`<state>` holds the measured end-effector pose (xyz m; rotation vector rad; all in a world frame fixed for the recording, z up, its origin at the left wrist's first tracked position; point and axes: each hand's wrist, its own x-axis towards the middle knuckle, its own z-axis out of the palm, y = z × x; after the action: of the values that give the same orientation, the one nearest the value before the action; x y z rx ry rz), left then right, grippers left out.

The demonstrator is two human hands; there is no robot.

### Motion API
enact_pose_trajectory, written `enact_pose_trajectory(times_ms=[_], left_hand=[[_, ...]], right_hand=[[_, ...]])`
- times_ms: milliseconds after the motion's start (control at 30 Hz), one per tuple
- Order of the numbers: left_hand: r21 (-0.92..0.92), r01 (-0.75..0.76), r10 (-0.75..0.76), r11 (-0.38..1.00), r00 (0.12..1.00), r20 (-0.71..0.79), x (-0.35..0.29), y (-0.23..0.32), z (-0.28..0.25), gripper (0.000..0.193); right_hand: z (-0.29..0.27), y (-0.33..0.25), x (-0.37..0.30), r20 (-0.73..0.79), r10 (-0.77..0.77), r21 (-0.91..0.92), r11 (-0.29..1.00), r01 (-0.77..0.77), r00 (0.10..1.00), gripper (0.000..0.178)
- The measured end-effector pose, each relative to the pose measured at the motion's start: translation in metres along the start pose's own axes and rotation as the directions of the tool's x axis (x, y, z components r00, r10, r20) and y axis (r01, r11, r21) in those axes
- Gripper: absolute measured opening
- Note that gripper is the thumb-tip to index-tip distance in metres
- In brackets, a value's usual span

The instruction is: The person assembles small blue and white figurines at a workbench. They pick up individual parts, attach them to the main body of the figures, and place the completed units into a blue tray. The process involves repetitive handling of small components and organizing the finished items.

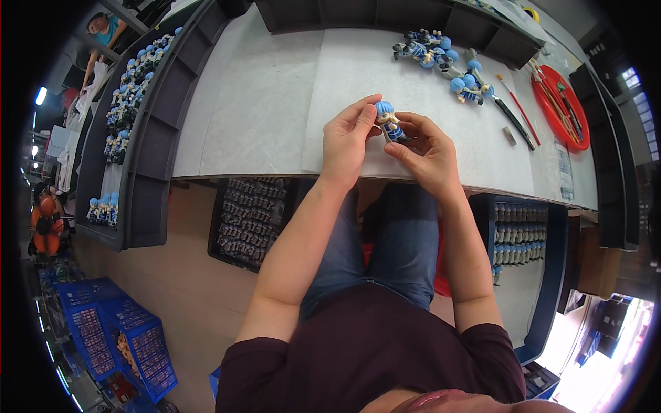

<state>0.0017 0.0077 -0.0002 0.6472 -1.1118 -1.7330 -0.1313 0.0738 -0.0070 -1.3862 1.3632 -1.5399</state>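
Between my two hands, just above the white tabletop (261, 103), I hold a small blue-haired figurine (391, 129) in blue clothes. Thumb and fingers of my left hand (349, 138) pinch it by the head. My right hand (428, 150) grips its lower body and legs, partly hiding them. Beyond my right hand lies a loose heap of similar blue-haired figurines (441, 58). To the right of the heap are a black pen-like tool (513, 122), a thin red-handled brush (520, 110) and a small grey block (509, 136).
At left, a dark grey crate (148, 148) holds rows of figurines. A red oval tray (578, 134) with brushes sits at the right. Another dark crate (406, 19) edges the table's back. Below the table are a black tray (217, 234) and a blue crate (554, 275), both holding rows of small parts.
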Motion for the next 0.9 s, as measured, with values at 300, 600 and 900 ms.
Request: enact_pose_trajectory(times_ms=[300, 600, 900], left_hand=[[-0.049, 0.028, -0.027, 0.998, 1.0, 0.01, 0.004, -0.004, -0.002, 0.029], [-0.054, 0.049, -0.05, 0.997, 0.998, -0.026, 0.004, -0.002, -0.001, 0.03], [-0.053, 0.042, -0.042, 0.998, 0.999, 0.015, 0.002, 0.002, 0.001, 0.031]], right_hand=[[0.001, -0.006, -0.001, 0.021, 0.059, 0.062, 0.996, -0.06, 0.998, 0.053], [-0.001, -0.01, -0.001, 0.034, 0.071, 0.089, 0.993, -0.074, 0.997, 0.054], [-0.002, -0.006, -0.001, 0.005, 0.036, 0.071, 0.997, -0.036, 0.999, 0.055]])
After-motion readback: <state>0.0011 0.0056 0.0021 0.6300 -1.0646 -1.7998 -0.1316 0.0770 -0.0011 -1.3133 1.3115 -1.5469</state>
